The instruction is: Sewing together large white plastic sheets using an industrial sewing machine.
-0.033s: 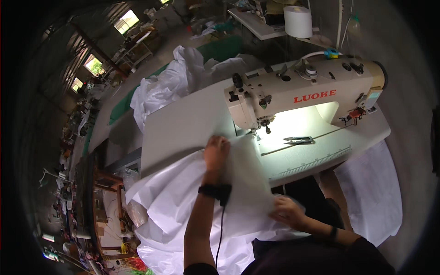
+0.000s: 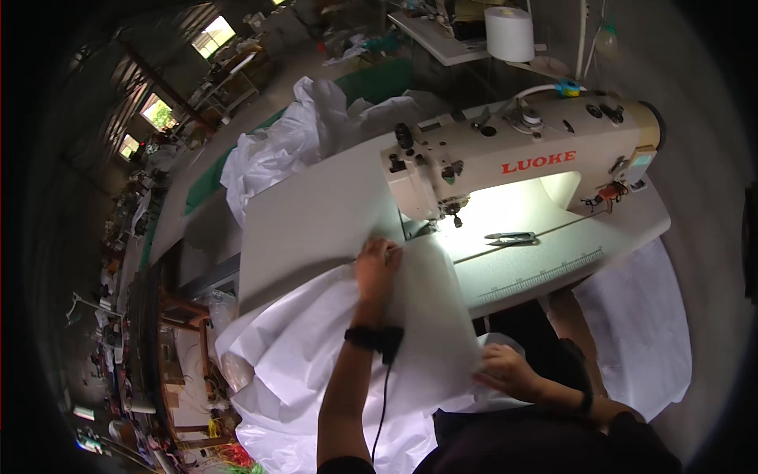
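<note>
A sheet of white fabric (image 2: 430, 316) runs from below the needle area of the sewing machine (image 2: 521, 150) down over the table's front edge. My left hand (image 2: 379, 268) is closed on its upper left part, fingers bent, short of the presser foot (image 2: 430, 227). Beside the sheet's lower right edge is my right hand (image 2: 509, 371), fingers a little apart and fingertips close to the edge; whether they touch it is hard to see. A large bunched part of the fabric (image 2: 292, 332) hangs to the left of my left forearm.
Thread snips (image 2: 511, 238) lie on the lit machine bed, right of the needle. A white thread cone (image 2: 509, 35) stands behind the machine. More white material (image 2: 288, 134) is heaped beyond the table (image 2: 308, 213), and another white piece (image 2: 636, 332) hangs at right. A black cord (image 2: 383, 411) trails from my left wrist.
My right hand has moved slightly right and down, and its fingers have loosened from the fabric's edge. The sheet lies flatter beside it. My left hand stays almost in place on the fabric.
</note>
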The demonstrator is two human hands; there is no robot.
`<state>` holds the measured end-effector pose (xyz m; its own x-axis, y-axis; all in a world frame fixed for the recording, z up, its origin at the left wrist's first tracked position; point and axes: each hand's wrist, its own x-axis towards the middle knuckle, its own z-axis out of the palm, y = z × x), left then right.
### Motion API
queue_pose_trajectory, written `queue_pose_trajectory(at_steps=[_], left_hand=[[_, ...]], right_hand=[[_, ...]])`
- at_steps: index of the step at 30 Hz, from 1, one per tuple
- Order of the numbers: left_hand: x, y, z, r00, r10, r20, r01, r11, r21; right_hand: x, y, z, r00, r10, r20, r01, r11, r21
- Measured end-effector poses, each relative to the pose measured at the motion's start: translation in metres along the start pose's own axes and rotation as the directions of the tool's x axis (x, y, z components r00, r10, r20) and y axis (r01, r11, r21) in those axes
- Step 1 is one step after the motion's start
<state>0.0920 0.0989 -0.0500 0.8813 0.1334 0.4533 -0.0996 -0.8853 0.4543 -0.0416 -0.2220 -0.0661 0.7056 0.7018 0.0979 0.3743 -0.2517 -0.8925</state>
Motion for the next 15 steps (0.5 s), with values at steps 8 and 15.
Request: queue_pose_trajectory(at_steps=[8,15], left_hand=[[-0.02,0.058,0.002,0.987,0.155,-0.029,-0.151,0.982,0.111],[-0.013,0.081,-0.003,0.918,0.389,0.077,-0.396,0.908,0.136]], right_hand=[[-0.003,0.026,-0.033,0.981,0.098,-0.17,-0.157,0.912,-0.379],[0.028,0.017,-0.006,0.918,0.39,-0.067,-0.303,0.801,0.516]])
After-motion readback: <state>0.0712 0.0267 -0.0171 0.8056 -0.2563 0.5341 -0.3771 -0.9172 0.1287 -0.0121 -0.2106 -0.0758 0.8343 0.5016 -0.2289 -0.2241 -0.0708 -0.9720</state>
